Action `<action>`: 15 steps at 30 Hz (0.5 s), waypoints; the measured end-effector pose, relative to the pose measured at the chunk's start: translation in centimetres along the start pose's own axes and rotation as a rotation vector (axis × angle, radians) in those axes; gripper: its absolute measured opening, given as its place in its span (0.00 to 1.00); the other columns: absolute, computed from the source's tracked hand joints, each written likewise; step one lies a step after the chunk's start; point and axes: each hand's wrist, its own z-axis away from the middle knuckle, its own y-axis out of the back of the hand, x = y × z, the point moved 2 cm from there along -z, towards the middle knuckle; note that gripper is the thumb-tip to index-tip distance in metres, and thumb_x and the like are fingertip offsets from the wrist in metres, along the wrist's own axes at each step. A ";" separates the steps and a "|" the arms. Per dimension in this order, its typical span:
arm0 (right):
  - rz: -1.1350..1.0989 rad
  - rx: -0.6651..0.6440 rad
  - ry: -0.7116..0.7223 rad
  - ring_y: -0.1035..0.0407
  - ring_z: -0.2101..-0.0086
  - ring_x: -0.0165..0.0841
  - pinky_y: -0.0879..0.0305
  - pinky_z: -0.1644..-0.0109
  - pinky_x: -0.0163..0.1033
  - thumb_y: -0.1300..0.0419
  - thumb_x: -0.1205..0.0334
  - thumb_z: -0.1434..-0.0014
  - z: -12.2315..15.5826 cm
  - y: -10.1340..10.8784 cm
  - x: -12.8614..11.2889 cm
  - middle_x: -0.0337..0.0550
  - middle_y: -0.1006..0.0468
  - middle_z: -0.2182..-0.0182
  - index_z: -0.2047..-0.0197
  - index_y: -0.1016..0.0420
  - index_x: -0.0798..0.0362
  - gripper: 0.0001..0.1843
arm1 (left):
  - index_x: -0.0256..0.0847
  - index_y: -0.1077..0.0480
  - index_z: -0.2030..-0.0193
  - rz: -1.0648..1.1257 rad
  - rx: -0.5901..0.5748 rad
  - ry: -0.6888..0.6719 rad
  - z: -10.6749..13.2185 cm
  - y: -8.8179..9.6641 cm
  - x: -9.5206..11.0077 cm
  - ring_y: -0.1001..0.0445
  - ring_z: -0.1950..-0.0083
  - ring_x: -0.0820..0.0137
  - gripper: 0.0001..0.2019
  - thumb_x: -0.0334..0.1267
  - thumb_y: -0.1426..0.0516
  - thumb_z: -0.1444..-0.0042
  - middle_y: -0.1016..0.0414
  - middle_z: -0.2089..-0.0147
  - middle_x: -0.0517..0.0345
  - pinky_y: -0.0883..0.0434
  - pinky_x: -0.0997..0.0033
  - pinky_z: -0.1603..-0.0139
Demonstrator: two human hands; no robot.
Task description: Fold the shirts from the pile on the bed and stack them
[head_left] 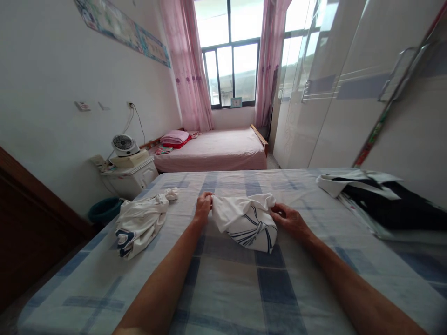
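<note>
A white cloth garment (233,215) with dark blue lines fanning out from a gathered spot lies partly folded on the bed (230,298), between my two hands. My left hand (204,204) pinches its far left corner. At the opposite corner, my right hand (287,217) has its thumb and fingers closed on the fabric edge. The near part of the garment hangs or rests in a rounded, bunched shape; its exact kind cannot be made out. Left of my left arm lies a crumpled white garment (145,221) with a dark blue patterned end.
Folded black and white clothes (384,197) are stacked at the bed's right side. Beyond the bed's far edge is a pink-covered bed (223,149). At left stand a white cabinet (134,179) with a fan (125,145) and a teal bin (104,210). White wardrobes (321,111) line the right.
</note>
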 end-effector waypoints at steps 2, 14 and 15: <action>0.012 0.015 0.011 0.27 0.60 0.37 0.34 0.54 0.41 0.44 0.54 0.45 0.0 -0.1 -0.4 0.43 0.20 0.61 0.55 0.27 0.50 0.16 | 0.38 0.32 0.60 -0.063 0.003 -0.066 0.1 -0.3 0.3 0.25 0.57 0.66 0.16 0.41 0.55 0.47 0.24 0.58 0.50 0.29 0.66 0.57; 0.047 0.037 0.005 0.28 0.70 0.33 0.34 0.62 0.39 0.46 0.54 0.44 0.3 -0.5 -1.2 0.41 0.23 0.67 0.59 0.30 0.50 0.13 | 0.41 0.27 0.65 -0.535 -0.098 -0.259 3.0 -3.6 2.4 0.27 0.56 0.63 0.09 0.36 0.49 0.46 0.23 0.63 0.51 0.34 0.66 0.53; 0.039 0.081 -0.015 0.28 0.69 0.33 0.34 0.61 0.39 0.47 0.54 0.44 0.2 -0.4 -1.2 0.41 0.23 0.67 0.59 0.31 0.50 0.13 | 0.41 0.27 0.64 -0.475 -0.075 -0.271 3.2 -3.4 3.2 0.27 0.58 0.64 0.09 0.35 0.49 0.46 0.23 0.63 0.53 0.34 0.67 0.55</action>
